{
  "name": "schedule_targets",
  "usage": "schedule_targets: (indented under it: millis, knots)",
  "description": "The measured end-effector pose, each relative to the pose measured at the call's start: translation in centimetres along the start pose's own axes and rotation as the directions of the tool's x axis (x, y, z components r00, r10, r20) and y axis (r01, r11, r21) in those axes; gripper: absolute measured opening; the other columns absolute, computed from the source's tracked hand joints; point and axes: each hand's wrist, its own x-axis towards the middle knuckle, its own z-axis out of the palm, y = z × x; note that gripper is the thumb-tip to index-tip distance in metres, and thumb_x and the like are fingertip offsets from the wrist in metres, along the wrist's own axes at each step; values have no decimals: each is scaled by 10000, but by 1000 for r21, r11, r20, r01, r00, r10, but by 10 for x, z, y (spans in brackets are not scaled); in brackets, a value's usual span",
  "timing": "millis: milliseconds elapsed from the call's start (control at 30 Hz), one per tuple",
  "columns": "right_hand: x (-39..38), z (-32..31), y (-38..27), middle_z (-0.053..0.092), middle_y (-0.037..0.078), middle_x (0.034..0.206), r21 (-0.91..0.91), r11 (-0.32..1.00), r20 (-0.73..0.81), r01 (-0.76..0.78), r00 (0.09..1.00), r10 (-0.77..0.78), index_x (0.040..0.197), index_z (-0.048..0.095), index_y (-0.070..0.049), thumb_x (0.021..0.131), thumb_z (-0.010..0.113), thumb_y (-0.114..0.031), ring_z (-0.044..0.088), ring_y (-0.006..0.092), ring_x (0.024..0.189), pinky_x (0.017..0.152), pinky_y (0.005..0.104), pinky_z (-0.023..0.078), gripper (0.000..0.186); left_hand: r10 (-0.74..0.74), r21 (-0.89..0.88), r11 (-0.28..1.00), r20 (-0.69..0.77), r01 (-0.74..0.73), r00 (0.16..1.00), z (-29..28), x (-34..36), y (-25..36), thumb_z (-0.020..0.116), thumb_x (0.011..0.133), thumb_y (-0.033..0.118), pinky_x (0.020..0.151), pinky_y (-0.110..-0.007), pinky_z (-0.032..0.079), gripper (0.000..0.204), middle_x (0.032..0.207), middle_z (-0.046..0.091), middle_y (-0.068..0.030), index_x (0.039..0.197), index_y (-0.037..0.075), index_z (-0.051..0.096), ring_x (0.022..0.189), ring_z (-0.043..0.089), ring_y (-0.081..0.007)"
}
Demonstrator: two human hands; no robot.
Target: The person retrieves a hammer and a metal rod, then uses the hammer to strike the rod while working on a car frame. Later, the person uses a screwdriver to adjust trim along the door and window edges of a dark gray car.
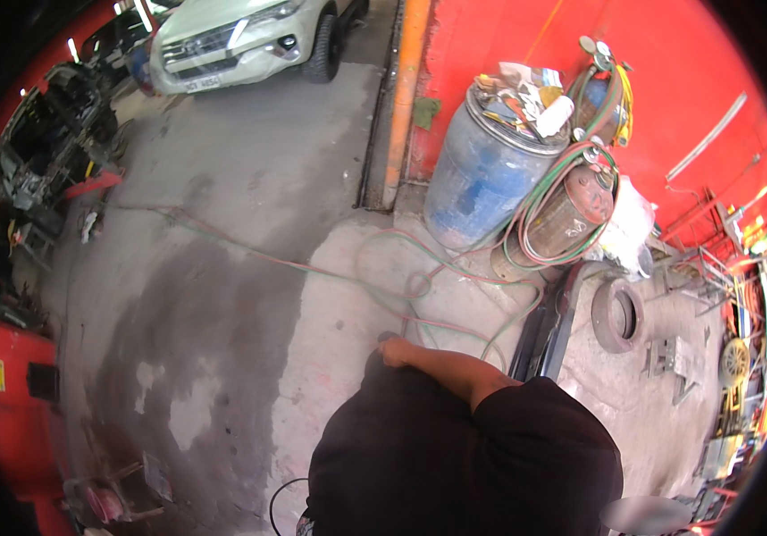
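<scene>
My right hand is at the front of my dark-clothed body, low in the middle of the view, its fingers curled at something dark that I cannot make out. Just beyond it, red and green hoses lie looped on the concrete. They run across the floor and up to coils hung on a rust-brown gas cylinder at the right, beside a blue plastic drum topped with scraps. My left hand is out of view, hidden by my body.
A white SUV stands ahead by an orange post. A partly dismantled vehicle and red cabinet line the left. A tire, metal stand and racks of parts are at the right.
</scene>
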Motion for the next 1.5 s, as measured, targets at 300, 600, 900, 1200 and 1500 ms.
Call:
schedule_targets:
  millis: [300,600,900,1200,1500]
  knots:
    - [-12,17,16,676,223,1184,226,974,-135,-13,990,45,1170,710,-53,849,522,-180,627,410,1108,967,488,494,392,41,-90,995,109,-31,993,-47,55,11,609,946,234,808,-407,558,334,987,736,-144,1135,-32,678,909,712,-284]
    - [-10,-25,14,731,209,1051,297,955,-99,-12,994,44,1102,758,-57,853,649,-231,701,368,1006,923,437,540,323,437,104,880,198,-463,877,-45,97,96,630,859,274,807,-466,548,299,1001,720,-188,996,14,691,939,686,-383]
    - [198,-18,154,717,201,1092,58,972,322,228,917,-235,1064,754,-54,843,670,-265,667,380,1076,930,424,536,317,234,157,959,39,-237,971,-95,188,124,639,873,268,768,-411,572,287,942,741,-131,1035,49,729,868,720,-277]
    - [557,-295,-7,737,195,976,-12,972,0,235,972,-235,1063,754,-51,863,583,-206,715,354,895,841,436,565,305,190,-5,981,-190,-195,963,-152,389,214,663,844,250,811,-421,558,342,1051,734,-116,1144,95,713,926,705,-250]
    - [877,-420,-129,744,147,850,325,908,-54,266,963,-263,1220,671,0,898,520,-135,717,223,694,699,364,588,381,-112,-115,987,36,115,993,-313,703,254,636,885,281,790,-416,545,355,1043,735,-120,1173,85,706,902,697,-245]
